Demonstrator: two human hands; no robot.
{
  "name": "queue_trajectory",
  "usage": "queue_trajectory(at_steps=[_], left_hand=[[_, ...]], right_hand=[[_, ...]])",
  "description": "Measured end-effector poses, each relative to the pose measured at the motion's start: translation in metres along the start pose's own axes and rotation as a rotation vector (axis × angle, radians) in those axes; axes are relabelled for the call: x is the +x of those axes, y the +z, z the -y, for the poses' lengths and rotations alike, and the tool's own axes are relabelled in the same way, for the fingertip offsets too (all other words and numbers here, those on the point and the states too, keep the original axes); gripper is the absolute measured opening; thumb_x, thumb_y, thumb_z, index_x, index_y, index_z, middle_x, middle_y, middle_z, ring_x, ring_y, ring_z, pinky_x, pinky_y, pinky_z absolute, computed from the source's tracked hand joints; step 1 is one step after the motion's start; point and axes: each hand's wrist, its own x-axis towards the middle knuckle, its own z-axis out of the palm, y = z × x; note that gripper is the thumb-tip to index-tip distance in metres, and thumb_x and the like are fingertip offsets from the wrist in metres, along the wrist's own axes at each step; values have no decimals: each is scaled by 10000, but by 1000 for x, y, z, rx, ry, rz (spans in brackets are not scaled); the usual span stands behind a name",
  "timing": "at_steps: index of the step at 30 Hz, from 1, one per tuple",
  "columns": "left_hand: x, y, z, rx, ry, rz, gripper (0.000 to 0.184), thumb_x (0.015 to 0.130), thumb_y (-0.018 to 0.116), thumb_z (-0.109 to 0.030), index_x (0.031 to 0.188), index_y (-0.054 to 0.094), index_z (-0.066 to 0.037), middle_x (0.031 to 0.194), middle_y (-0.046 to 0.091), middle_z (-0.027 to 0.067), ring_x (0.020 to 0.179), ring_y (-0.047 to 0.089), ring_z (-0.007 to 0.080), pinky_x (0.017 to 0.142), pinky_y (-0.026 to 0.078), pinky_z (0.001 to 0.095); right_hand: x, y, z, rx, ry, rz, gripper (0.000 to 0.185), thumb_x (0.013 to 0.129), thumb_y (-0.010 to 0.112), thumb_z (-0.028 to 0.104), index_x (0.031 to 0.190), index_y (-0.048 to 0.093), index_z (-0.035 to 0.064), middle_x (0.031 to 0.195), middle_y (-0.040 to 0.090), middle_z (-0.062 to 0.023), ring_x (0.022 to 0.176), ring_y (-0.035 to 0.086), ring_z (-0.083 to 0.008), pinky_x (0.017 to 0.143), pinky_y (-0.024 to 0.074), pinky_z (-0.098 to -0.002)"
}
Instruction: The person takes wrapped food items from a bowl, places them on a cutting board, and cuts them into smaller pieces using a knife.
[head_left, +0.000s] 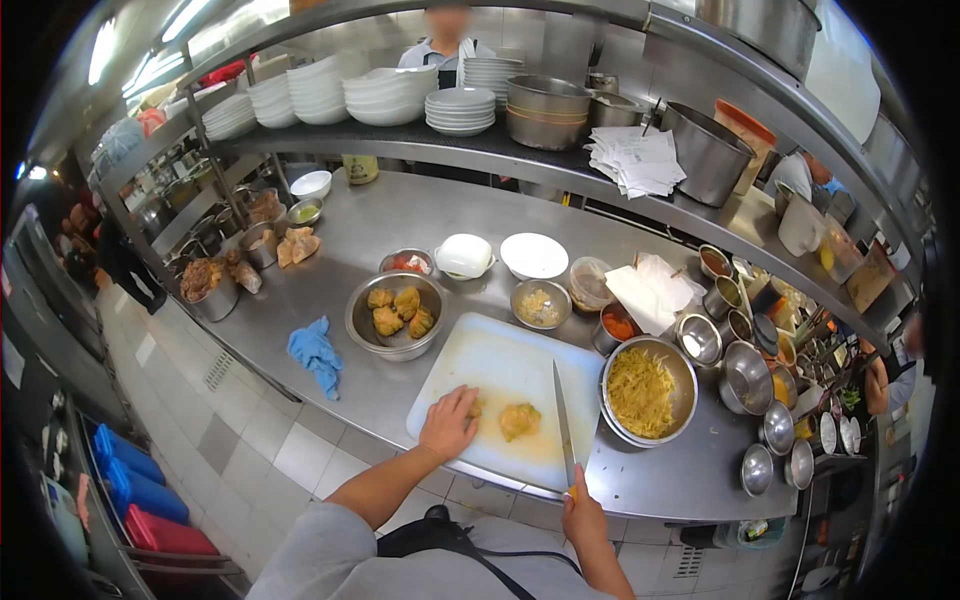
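Note:
A white cutting board [480, 345] lies at the front of the steel counter. My left hand [449, 425] rests on its left part, fingers curled over a small yellowish piece [476, 408], mostly hidden. To the right of that hand sits a yellow-brown food lump [519, 422]. My right hand [585, 515] is closed round the handle of a long knife [562, 405], whose blade lies over the board, pointing away from me. Behind the board on the left, a steel bowl [358, 338] holds several yellow-brown lumps. A steel bowl of yellow shreds [642, 390] stands at the board's right edge.
A blue cloth [316, 357] lies left of the bowl. Small bowls and a white plate [534, 256] stand behind the board. Steel bowls [745, 378] crowd the right side. A shelf [400, 140] with stacked dishes crosses above the counter; a person [446, 50] stands behind it.

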Motion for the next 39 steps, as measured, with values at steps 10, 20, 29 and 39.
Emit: queue_trajectory(at_steps=[10,20,29,39], left_hand=[[0,0,4,-49,13,-20,684,929,719,-228,1564,479,-150,1527,527,164,1383,534,353,1121,443,500],[0,0,6,-22,34,6,700,954,722,-270,1584,456,-121,1545,512,181,1382,525,363,1128,437,488],[2,15,29,-303,60,-81,477,933,771,-242,1360,607,-106,1472,560,200,1305,571,405,1091,471,490],[8,-2,29,-369,57,63,376,788,894,-201,1078,689,-78,1120,658,155,1026,602,400,934,512,506]], right_hand=[[0,4,2,-6,18,-10,786,1050,623,213,1719,222,316,1011,770,-254,933,752,-445,839,583,-556],[-2,5,7,-26,23,-41,783,1049,617,201,1718,226,314,988,766,-256,914,748,-456,823,585,-566],[-9,10,19,-101,41,-83,768,1057,604,224,1718,223,314,952,755,-236,882,734,-449,817,566,-576],[-9,23,42,-114,200,-131,779,1058,599,233,1719,202,349,971,754,-240,942,737,-452,840,564,-593]])
